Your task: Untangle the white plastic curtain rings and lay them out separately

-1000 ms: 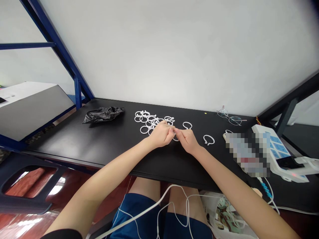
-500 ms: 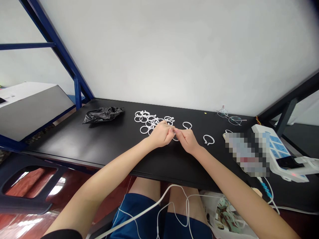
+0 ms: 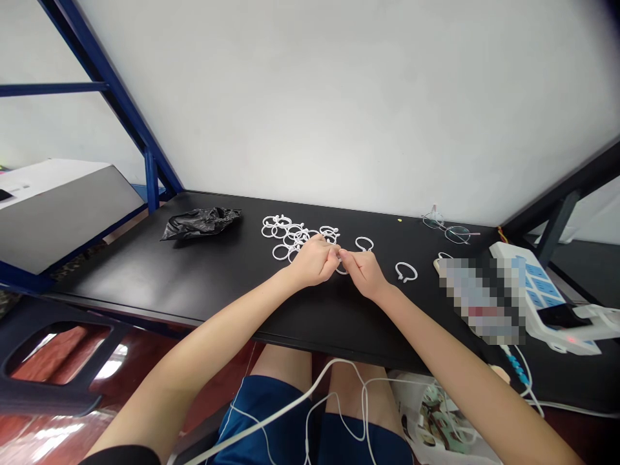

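Note:
My left hand (image 3: 314,262) and my right hand (image 3: 364,272) meet over the black table, thumbs and fingers pinched together. Between them is a white plastic ring (image 3: 341,271), mostly covered by my fingers, its lower curve showing. Just beyond my left hand lies a pile of white rings (image 3: 293,236) with small knobs, partly hidden by that hand. Two single rings rest to the right: one ring (image 3: 363,238) behind my right hand, and another ring (image 3: 415,270) beside my right wrist with its knobbed ends toward me.
A crumpled black plastic bag (image 3: 201,223) lies at the left of the table (image 3: 194,278). To the right are eyeglasses (image 3: 456,234), a blurred-out phone (image 3: 479,303) with a cable, and a white power strip (image 3: 537,290). White cables (image 3: 290,405) hang over my lap.

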### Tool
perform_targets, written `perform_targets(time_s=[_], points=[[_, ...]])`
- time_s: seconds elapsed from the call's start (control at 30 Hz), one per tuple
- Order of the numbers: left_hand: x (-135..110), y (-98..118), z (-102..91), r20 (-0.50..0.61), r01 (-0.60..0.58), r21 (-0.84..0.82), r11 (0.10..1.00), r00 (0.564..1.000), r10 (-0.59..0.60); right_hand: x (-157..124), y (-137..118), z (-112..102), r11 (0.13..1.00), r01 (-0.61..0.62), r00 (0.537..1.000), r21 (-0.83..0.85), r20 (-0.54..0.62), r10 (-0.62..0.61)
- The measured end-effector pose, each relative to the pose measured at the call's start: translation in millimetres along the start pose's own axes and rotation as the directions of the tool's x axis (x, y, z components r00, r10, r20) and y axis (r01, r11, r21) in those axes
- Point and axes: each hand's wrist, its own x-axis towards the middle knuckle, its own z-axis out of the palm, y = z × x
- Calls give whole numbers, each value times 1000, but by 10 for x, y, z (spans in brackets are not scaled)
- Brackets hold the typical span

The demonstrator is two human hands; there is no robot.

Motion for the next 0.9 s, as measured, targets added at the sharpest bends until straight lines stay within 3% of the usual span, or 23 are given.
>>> perform_targets(time_s=[0.67, 0.8, 0.9], points=[[-4, -20, 14, 1, -3, 21, 1000, 1000, 3, 8, 9, -20, 1000, -24, 1000, 5, 19, 24], [-13, -31, 22, -16, 7, 38, 999, 1000, -6, 44, 31, -78, 992, -121, 986, -21, -121, 118], [-13, -36, 20, -28, 26, 40, 999, 999, -24, 75, 153, -135, 966, -234, 934, -107, -299, 193]])
